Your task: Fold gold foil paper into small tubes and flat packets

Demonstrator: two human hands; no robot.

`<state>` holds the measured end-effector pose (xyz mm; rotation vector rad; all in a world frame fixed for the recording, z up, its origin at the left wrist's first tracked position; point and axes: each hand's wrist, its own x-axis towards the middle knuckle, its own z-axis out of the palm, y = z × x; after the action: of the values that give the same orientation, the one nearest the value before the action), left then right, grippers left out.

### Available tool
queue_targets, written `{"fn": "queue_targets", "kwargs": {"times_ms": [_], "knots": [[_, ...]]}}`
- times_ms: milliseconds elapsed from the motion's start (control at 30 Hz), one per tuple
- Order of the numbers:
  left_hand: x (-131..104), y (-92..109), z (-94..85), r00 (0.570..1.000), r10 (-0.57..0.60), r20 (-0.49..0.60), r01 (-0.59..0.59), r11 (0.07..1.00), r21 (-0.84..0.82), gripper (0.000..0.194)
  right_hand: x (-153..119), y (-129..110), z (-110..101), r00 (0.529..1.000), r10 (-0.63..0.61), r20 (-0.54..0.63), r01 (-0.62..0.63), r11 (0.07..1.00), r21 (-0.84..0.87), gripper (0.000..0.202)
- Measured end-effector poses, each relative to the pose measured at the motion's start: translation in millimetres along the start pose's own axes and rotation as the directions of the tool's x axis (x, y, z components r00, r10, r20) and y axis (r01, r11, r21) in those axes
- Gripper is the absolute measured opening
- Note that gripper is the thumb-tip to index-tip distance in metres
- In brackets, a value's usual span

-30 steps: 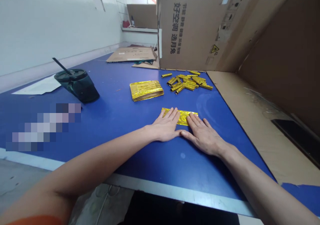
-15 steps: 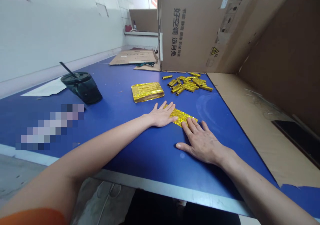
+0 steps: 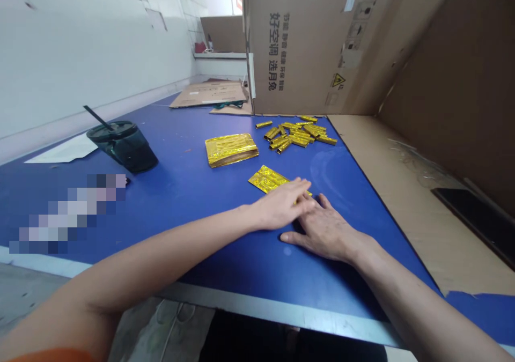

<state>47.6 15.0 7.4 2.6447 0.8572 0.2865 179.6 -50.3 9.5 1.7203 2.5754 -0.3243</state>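
A flat sheet of patterned gold foil paper [image 3: 266, 178] lies on the blue table, its left end bare. Over its right end rests my left hand [image 3: 281, 205], open with the fingers stretched out, partly covering the fingers of my other hand. My right hand [image 3: 329, 232] is flat on the tabletop with its thumb spread, its fingertips hidden at the sheet's right end. Behind the sheet sits a stack of gold foil paper [image 3: 232, 150], loosely curved with its front edge gaping. Farther back is a pile of small folded gold foil pieces [image 3: 300, 135].
At the left stands a dark green cup [image 3: 127, 146] with a straw, beside white paper [image 3: 64, 148]. A blurred-out object [image 3: 68, 212] lies in front. A large cardboard box [image 3: 314, 45] rises behind, with flat cardboard [image 3: 211, 93] at back left. A dark flat object [image 3: 475, 222] is at right.
My left hand has moved right along the sheet, from its left end to over my right fingers, uncovering the left end. My right hand stays almost in place. The view has shifted slightly.
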Motion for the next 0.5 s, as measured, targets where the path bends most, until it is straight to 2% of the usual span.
{"fn": "queue_targets", "kwargs": {"times_ms": [67, 133, 233, 300, 400, 500], "knots": [[-8, -1, 3.0, 0.991, 0.053, 0.126, -0.051, 0.998, -0.023, 0.063, -1, 5, -4, 1.0, -0.018, -0.001, 0.018, 1.0, 0.018, 0.076], [-14, -12, 2.6, 0.98, 0.045, 0.194, -0.054, 0.998, 0.045, 0.072, -2, 11, -10, 1.0, -0.007, 0.006, 0.007, 1.0, 0.01, 0.072], [-18, -31, -1.9, 0.974, -0.004, 0.227, -0.037, 0.984, 0.175, 0.078, -3, 18, -18, 0.999, 0.04, 0.025, -0.039, 0.999, -0.034, 0.061], [-20, -37, -4.4, 0.972, -0.049, 0.228, -0.002, 0.976, 0.217, 0.08, -4, 21, -21, 0.998, 0.059, 0.014, -0.058, 0.997, -0.058, 0.055], [-29, -29, -4.7, 0.968, -0.072, 0.24, 0.017, 0.974, 0.225, 0.084, -2, 28, -20, 0.993, 0.11, -0.04, -0.114, 0.988, -0.104, 0.053], [-42, -11, -1.9, 0.955, 0.017, 0.296, -0.068, 0.984, 0.164, 0.087, 2, 35, -15, 0.974, 0.198, -0.106, -0.213, 0.965, -0.153, 0.055]]}}
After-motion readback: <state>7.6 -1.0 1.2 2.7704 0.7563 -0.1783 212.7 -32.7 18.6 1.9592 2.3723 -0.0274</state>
